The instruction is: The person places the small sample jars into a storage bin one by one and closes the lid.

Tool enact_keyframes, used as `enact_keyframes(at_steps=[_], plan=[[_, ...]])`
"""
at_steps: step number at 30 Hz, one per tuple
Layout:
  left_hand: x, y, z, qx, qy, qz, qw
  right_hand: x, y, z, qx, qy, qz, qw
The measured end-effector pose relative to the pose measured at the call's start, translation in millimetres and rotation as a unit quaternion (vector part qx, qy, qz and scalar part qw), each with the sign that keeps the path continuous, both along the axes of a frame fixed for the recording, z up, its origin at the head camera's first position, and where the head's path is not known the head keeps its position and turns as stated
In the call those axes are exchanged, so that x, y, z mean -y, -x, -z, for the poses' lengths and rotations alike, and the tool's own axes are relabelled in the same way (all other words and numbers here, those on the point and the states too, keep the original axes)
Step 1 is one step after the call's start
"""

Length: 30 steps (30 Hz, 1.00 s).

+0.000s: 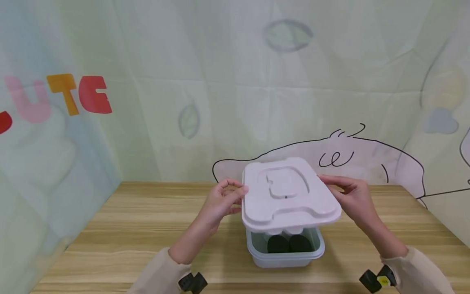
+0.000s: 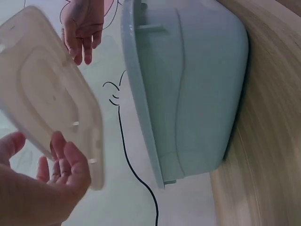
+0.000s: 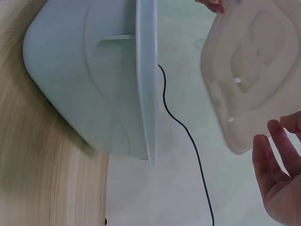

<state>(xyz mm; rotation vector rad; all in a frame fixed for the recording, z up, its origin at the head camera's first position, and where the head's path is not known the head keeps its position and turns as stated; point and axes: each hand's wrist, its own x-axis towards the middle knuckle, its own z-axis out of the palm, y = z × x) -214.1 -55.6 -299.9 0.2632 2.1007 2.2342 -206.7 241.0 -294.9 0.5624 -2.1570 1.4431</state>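
A white plastic lid with a raised pattern is held tilted above a pale blue-green plastic box. My left hand pinches its left edge, thumb on the upper side and fingers below. On the opposite edge, my right hand grips with thumb and fingertips. Two round black tops show inside the box, with white rounded things behind them, partly hidden by the lid. From the left wrist view, the lid's underside is clear of the box wall.
The box stands on a wood-grain table. A pale printed curtain with coloured letters and line drawings hangs behind and along the sides. Dark devices are strapped at both wrists.
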Motion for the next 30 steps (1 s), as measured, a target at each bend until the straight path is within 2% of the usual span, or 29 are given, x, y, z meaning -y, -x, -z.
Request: enact_keyframes(at_steps=[4, 9, 14, 22, 30], plan=[[2, 2.3, 4.6, -0.010, 0.018, 0.026, 0.9995, -2, -1.2, 2.3, 0.018, -0.023, -0.020, 0.999], [4, 4.6, 8.1, -0.023, 0.033, 0.034, 0.9986, -3, -2.5, 4.3, 0.045, -0.043, -0.046, 0.997], [4, 6.6, 14.2, -0.047, 0.060, 0.045, 0.9961, -1, -3.5, 5.7, 0.056, -0.074, -0.046, 0.995], [3, 10.3, 24.0, -0.082, 0.116, 0.029, 0.9894, 5, -0.6, 10.8, 0.073, -0.137, -0.025, 0.988], [3, 13.0, 30.6, -0.106, 0.201, 0.009, 0.9738, 9, 3.3, 18.9, 0.081, -0.166, -0.022, 0.983]])
